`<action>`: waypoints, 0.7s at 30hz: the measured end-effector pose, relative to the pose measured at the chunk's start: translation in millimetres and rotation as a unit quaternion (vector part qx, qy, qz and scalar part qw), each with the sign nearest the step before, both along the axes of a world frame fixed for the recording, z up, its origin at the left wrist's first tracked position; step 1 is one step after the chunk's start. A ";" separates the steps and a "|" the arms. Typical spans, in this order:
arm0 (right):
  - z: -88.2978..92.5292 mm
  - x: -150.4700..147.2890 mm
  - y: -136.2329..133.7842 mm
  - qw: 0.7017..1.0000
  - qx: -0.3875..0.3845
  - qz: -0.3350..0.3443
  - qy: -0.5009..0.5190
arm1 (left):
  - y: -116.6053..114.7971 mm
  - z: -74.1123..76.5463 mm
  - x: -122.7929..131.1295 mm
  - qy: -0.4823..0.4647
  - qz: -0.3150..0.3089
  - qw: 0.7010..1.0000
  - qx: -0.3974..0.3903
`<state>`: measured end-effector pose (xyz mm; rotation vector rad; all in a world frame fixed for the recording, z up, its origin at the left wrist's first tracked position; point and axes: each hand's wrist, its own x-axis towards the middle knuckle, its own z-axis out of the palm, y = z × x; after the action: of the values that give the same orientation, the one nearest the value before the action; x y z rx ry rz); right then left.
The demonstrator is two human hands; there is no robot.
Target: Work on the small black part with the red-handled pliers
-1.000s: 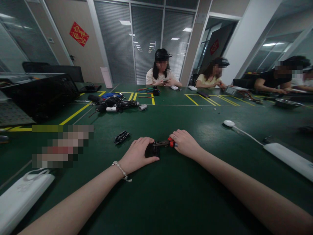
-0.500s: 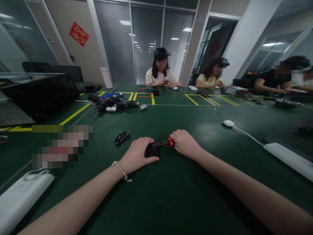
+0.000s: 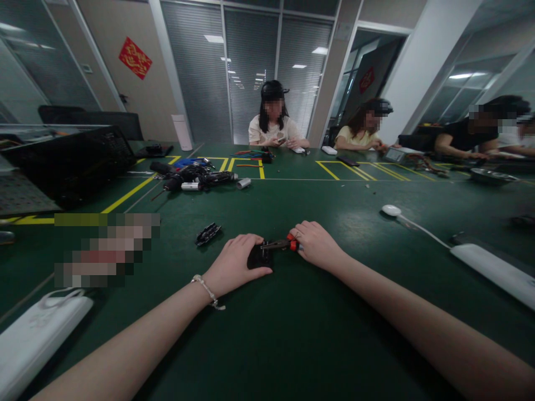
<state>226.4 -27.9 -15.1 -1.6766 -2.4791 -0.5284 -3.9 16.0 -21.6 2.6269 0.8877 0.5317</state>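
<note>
On the green table, a small black part [image 3: 259, 259] lies under my left hand [image 3: 237, 258], whose thumb and fingers grip its left side. My right hand [image 3: 314, 243] is closed round the red-and-black handles of a pair of needle-nose pliers [image 3: 276, 244]. The jaws point left and reach over the top of the black part; whether they pinch anything on it is too small to tell. A separate black slotted piece [image 3: 208, 234] rests on the table to the left, beyond my left hand.
Further back lie a black power drill [image 3: 175, 177] and silver cylinders [image 3: 244, 183]. A white power strip [image 3: 493, 270] and a white mouse-like object [image 3: 391, 210] are at the right. Another white strip [image 3: 45, 334] sits at front left. People [image 3: 276, 125] sit across the table.
Both hands, the pliers and the black part stay in place. Across the table, the person in the middle has shifted their head and hands slightly.
</note>
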 end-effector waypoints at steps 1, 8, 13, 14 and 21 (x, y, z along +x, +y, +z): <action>-0.2 0.2 0.1 1.000 0.000 0.001 0.000 | 0.0 0.0 0.0 -0.001 0.000 1.000 0.002; -0.7 1.1 1.0 1.000 0.000 0.009 0.002 | 0.7 -2.1 0.5 -0.002 -0.003 1.000 0.013; 1.8 -1.0 -0.2 1.000 -0.004 -0.002 0.002 | 0.4 -1.0 0.1 0.002 -0.001 1.000 0.005; 2.1 -1.1 -0.3 1.000 -0.004 -0.002 0.003 | 0.3 -0.5 0.0 0.003 -0.001 1.000 0.003; 0.2 1.1 0.4 1.000 -0.004 0.009 0.006 | 0.1 -0.3 0.4 0.003 0.000 1.000 -0.002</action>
<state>227.5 -27.5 -14.9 -1.6530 -2.4895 -0.5069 -3.5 16.1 -21.8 2.6256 0.8903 0.5215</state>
